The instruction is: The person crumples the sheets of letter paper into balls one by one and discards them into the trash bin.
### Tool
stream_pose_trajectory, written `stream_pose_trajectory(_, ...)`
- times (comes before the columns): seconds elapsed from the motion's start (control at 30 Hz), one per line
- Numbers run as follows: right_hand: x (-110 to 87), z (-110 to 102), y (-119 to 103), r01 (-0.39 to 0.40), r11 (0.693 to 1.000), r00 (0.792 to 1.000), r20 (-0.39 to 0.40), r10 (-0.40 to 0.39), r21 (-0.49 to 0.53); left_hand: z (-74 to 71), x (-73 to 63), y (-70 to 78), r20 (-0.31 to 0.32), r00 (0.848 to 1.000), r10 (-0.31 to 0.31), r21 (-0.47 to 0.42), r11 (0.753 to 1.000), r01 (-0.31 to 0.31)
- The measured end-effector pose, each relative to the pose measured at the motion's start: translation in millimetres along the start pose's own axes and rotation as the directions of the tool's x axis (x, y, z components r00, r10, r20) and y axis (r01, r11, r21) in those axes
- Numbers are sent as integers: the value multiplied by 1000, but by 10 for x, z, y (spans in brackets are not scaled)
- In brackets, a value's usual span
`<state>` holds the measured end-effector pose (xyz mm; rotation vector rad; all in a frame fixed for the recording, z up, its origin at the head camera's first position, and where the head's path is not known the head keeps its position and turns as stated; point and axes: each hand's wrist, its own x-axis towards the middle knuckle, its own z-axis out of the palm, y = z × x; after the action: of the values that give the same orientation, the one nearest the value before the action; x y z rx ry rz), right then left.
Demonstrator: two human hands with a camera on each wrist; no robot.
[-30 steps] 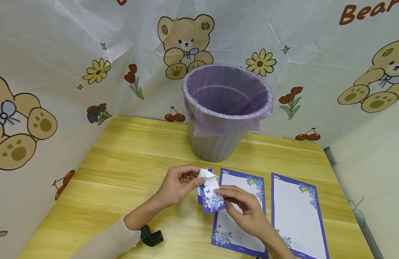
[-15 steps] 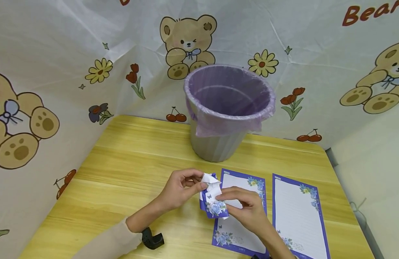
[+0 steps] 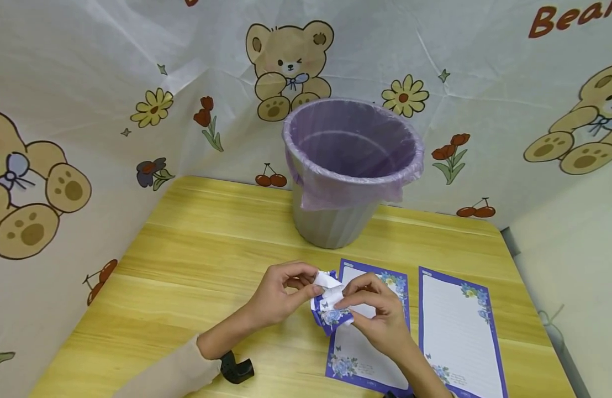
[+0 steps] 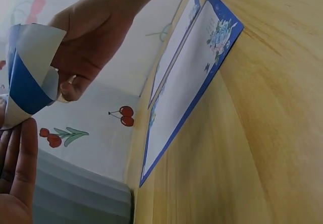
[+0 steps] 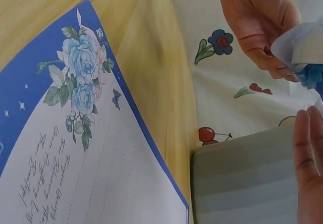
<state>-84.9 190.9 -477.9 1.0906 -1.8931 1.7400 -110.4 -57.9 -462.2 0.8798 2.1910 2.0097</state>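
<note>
In the head view a sheet of floral letter paper (image 3: 332,316), purple-bordered and white, is folded and crumpled between both hands above the table. The left hand (image 3: 278,294) pinches its upper left part between thumb and fingers. On its right side the right hand (image 3: 383,312) pinches it, thumb below and fingers on top. The left wrist view shows the paper (image 4: 33,75) bent into folds with a blue band across it. Part of the paper (image 5: 308,52) also appears at the edge of the right wrist view. Fingers hide some of its folds.
Two flat sheets of matching letter paper, a left one (image 3: 363,345) and a right one (image 3: 455,320), lie side by side on the wooden table (image 3: 186,260). A grey bin (image 3: 331,224) with a purple liner stands behind them. A black curved piece (image 3: 237,370) shows by the left sleeve.
The paper between the hands has become shorter and more crumpled. The right hand's fingers have moved up and curled further over it. The flat sheets and bin stay in place.
</note>
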Motion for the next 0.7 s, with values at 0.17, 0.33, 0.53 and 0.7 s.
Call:
stream_pose_trajectory(0.17, 0, 19, -7, -93, 994, 995, -42, 95, 50, 22, 3, 7, 0, 998, 59, 36, 998, -59)
stream_pose_trajectory(0.33, 3, 44, -75, -282, 953, 956, -48, 288, 108, 28, 12, 27, -12, 997, 75, 63, 995, -74)
stream_pose_trajectory(0.53, 19, 72, -98, -412, 892, 903, -48, 427, 189, 20, 12, 4, -32, 995, 99, 59, 994, -97)
stream_pose_trajectory(0.7, 41, 77, -94, -494, 846, 856, -59, 514, 198, 14, 5, -21, -49, 989, 142, 51, 989, -140)
